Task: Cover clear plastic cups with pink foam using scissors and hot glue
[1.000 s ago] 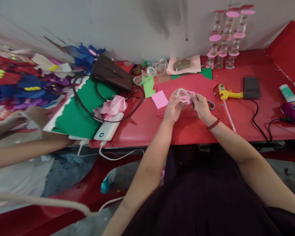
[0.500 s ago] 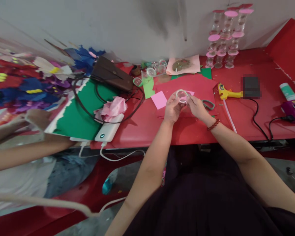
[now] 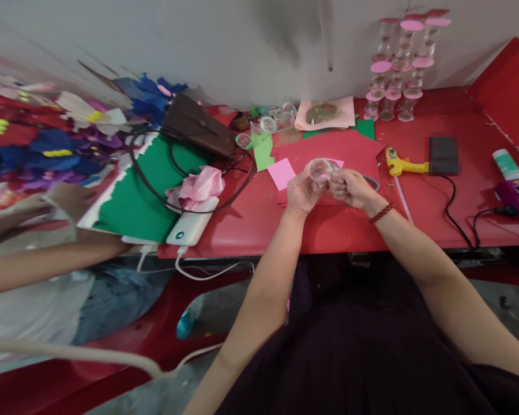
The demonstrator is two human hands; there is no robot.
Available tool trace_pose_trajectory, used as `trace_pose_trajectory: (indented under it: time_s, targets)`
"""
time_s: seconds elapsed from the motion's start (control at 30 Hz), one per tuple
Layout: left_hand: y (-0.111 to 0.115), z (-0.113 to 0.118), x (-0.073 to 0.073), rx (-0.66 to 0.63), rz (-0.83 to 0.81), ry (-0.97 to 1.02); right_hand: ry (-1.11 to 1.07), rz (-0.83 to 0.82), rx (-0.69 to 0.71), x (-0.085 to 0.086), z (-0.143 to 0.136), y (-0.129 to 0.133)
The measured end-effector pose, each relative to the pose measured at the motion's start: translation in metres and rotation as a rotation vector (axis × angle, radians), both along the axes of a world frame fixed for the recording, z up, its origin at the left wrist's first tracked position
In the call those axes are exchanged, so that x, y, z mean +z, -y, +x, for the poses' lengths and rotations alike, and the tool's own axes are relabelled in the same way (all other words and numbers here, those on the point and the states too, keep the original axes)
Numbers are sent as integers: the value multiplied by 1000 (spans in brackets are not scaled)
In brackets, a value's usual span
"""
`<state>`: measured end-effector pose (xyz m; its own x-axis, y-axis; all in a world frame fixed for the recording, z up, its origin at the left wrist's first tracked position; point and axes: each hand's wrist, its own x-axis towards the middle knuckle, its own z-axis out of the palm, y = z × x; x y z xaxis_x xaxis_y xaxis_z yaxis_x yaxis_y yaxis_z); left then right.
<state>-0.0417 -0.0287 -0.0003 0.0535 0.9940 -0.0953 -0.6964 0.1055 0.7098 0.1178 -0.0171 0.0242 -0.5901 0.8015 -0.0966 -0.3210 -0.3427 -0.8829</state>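
Note:
A small clear plastic cup point(image 3: 319, 169), round-rimmed and see-through, is held above the red paper with its opening turned up towards me. My left hand point(image 3: 303, 193) curls round its left side and underside. At the right of the rim, my right hand point(image 3: 348, 187) is closed with thumb and fingers pinched against the cup's edge. Just behind that hand, a grey-green looped handle point(image 3: 372, 183) shows in part; the rest is hidden. A pink paper square point(image 3: 281, 173) lies left of the cup, and red sheets point(image 3: 350, 147) are beneath it.
Right of my hands are a yellow glue gun point(image 3: 404, 164) and a pale stick point(image 3: 403, 199). Joined clear cups with pink discs point(image 3: 393, 69) stand at the back. More clear cups point(image 3: 268, 123), a brown wallet point(image 3: 201, 127) and a white power bank point(image 3: 192, 222) lie left. Another person's arm point(image 3: 47, 259) is at far left.
My right hand's fingers have curled in tighter at the cup's right rim. The cup has tilted, so more of its inside shows. My left hand keeps its hold.

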Motion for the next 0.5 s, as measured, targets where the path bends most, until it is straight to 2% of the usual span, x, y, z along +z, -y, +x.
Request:
trace_pose_trajectory:
  time_s: [0.1,0.2,0.4,0.5]
  targets:
    - [2,1,6,14,-31,-12,-22,19,-130,-2,-2,-3]
    - [1,2,7,70,-23,-46,51,136,-250,-8,-5,-4]
    - [-5,4,-6,110,52,-173,202,256,-417,-21,-11,-7]
    - [-6,6,-11,101,119,-270,264,284,-404,-28,-13,-7]
